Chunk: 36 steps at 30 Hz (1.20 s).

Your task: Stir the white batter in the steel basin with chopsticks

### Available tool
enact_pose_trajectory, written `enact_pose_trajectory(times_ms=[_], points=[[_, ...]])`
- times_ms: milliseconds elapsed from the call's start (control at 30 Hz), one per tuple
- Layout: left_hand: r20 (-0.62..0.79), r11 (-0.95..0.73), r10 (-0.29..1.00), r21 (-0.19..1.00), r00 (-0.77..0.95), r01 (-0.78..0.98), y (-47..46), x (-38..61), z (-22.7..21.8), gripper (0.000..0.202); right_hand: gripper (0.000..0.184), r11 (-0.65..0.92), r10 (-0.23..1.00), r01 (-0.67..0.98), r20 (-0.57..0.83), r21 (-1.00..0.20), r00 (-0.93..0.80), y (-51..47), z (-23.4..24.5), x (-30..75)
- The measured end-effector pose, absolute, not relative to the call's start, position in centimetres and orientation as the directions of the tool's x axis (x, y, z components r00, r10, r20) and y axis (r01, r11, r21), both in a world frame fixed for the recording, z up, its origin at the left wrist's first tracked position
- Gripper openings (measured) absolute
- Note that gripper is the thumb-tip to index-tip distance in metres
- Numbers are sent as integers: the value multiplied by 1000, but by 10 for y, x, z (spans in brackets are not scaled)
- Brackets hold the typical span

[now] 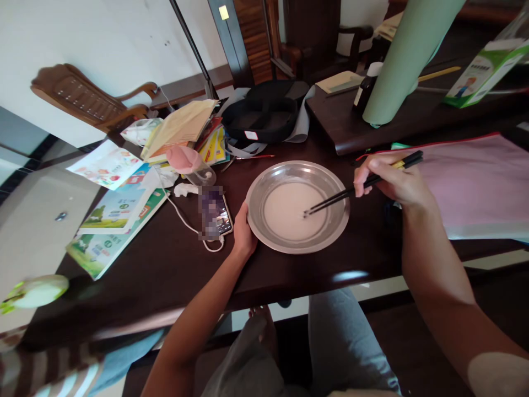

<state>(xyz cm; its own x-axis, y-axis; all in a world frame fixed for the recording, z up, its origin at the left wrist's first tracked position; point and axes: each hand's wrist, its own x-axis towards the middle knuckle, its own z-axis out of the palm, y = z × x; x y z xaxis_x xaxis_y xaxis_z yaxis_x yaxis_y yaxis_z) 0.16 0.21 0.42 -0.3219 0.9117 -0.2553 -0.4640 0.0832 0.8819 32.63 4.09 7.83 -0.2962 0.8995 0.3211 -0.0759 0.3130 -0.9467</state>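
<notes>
A round metal basin (297, 246) stands on the dark wooden table, with a pale, milky liquid (289, 212) covering its bottom. My left hand (244, 234) grips the basin's left rim, the fingers partly hidden beneath and behind it. Above the right side, my right hand (392, 179) is closed around a pair of black chopsticks (343, 195). Their tips reach down into the liquid near the basin's middle. Just left of my left hand lies a phone (217, 212) with its screen lit and a white charging cable (185, 223) plugged in.
Behind the phone is a pink-lidded clear cup (184, 160). Booklets (118, 212) and papers pile up at the left. A black strapped case (260, 116) sits behind the basin. To the right are a pink folder (475, 182), a green roll (407, 63), a dark bottle (366, 91) and a carton (481, 74).
</notes>
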Motion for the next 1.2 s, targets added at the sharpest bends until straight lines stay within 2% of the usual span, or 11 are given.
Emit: enact_pose_trajectory(times_ms=[67, 167, 267, 400, 533, 667, 767, 900, 1000, 1100, 1200], points=[[-254, 82, 912, 882, -322, -464, 2, 1, 4, 32, 46, 265, 884, -92, 279, -960, -374, 39, 78, 323], [-241, 74, 915, 889, -324, -453, 2, 1, 3, 30, 47, 276, 845, 25, 230, -961, -483, 35, 79, 311], [-238, 68, 914, 889, -329, -454, 2, 2, 3, 28, 47, 334, 854, 123, 244, -935, -460, 36, 80, 309], [-248, 75, 910, 886, -332, -457, 1, 2, 6, 27, 43, 315, 911, -22, 308, -949, -275, 41, 79, 323], [-232, 71, 916, 897, -327, -436, 1, 3, 6, 28, 45, 252, 894, -109, 274, -962, -355, 39, 79, 322], [-241, 84, 916, 896, -320, -436, 1, 3, 7, 29, 47, 291, 848, 70, 223, -954, -480, 35, 79, 309], [-235, 83, 921, 899, -311, -431, 1, 4, 9, 30, 47, 342, 875, 145, 258, -929, -410, 37, 79, 312], [-223, 71, 924, 897, -310, -436, 1, 3, 8, 30, 46, 315, 921, -27, 312, -949, -232, 41, 80, 324], [-225, 71, 921, 899, -319, -431, 2, 2, 5, 32, 46, 275, 899, -100, 293, -956, -324, 39, 79, 321], [-224, 73, 920, 903, -320, -424, 2, 2, 3, 33, 46, 274, 860, 22, 235, -961, -453, 35, 80, 310], [-221, 76, 926, 904, -307, -421, 2, 2, 3, 35, 45, 325, 867, 139, 236, -935, -439, 35, 80, 309]])
